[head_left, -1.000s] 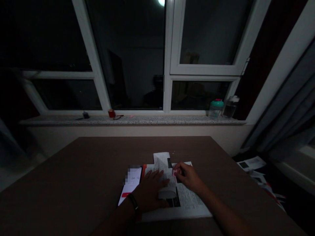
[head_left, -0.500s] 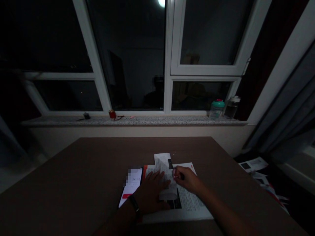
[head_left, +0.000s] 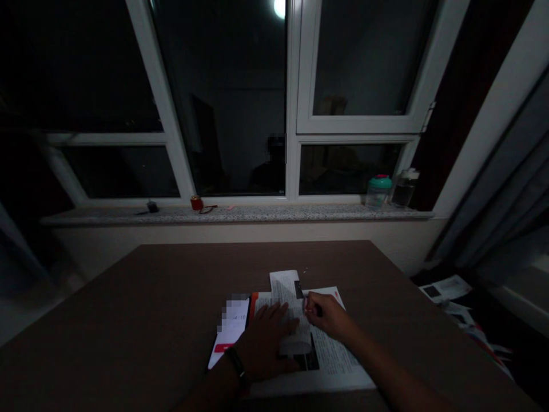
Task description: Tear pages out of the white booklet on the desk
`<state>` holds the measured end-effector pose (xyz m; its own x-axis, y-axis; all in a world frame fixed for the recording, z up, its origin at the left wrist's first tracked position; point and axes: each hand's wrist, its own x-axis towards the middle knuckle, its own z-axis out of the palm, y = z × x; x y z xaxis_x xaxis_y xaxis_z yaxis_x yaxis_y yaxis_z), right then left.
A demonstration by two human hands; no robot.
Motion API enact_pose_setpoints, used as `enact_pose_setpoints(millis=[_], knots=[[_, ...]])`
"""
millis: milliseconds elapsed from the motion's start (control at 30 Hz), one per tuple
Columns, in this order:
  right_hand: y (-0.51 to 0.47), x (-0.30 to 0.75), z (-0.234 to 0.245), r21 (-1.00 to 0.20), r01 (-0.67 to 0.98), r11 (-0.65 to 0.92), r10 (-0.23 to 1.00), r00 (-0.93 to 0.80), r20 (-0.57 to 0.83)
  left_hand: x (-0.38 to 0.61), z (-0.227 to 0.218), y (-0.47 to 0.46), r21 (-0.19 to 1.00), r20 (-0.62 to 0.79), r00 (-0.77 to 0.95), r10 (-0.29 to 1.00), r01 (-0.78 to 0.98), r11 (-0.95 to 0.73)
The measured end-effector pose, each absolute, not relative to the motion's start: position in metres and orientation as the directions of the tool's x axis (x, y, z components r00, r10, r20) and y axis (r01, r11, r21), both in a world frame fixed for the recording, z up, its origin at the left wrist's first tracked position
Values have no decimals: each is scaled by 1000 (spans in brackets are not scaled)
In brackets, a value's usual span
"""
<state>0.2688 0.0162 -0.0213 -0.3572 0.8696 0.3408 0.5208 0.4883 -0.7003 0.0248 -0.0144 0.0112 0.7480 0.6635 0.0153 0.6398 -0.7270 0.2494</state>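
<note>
Left hand [head_left: 262, 344]: fingers [head_left: 277, 316] released, spread flat on the folded printed sheet [head_left: 285, 289], smartphone [head_left: 231, 326] just left of them. Right hand [head_left: 328, 316]: fingers clenched on a small pinkish item [head_left: 307, 309] (too small to identify).

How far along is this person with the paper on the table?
Done: a printed paper strip already lies across a printed sheet. In hand: the left hand presses the strip down, while the right hand pinches something small and pinkish at its edge. Left: the strip's lower end is curled, not flat, so it looks partway.
</note>
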Motion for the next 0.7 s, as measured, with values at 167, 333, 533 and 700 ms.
enact_pose_setpoints(millis=[167,333,533,700], knots=[[9,270,-21,-704,508,497,859,-406,314,25,11,-13,255,1,746,666,644,-721],[17,267,-23,-711,514,480,876,-319,361,25,13,-14,275,-1,747,665,639,-718],[17,267,-24,-737,482,474,877,-328,351,27,16,-17,272,-15,741,671,649,-711],[6,268,-21,-758,453,470,869,-388,307,29,20,-19,270,7,732,681,655,-706]])
